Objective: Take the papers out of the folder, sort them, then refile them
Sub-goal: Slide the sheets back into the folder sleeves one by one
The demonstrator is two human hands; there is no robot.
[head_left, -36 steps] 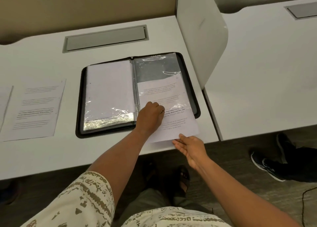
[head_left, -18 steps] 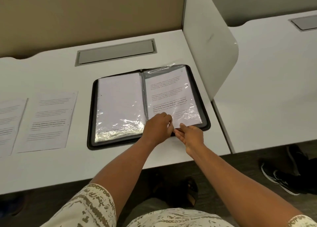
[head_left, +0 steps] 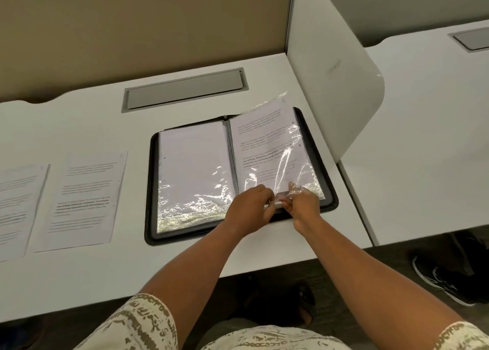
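Clear plastic crinkles under both hands: the left hand (head_left: 250, 206) and right hand (head_left: 301, 204) pinch the sleeve (head_left: 267, 148) at its bottom edge, close together. A second ago the sheet stuck halfway out; now it sits fully inside the one black folder (head_left: 152, 191), so refiling advances. Two papers (head_left: 84, 198) wait left on the surface (head_left: 79, 283).

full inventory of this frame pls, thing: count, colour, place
folder: 1, black, open at desk centre
plastic sleeves: 2 showing, clear, one per folder side
printed sheet: 1, white, in right sleeve
loose papers: 2, white, flat on desk left of folder
desk: 1, white
cable hatch: 1, grey, behind folder
divider: 1, white, right of folder
shoe: 1, black, floor at right
left hand: grip on right sleeve's bottom edge
right hand: same edge
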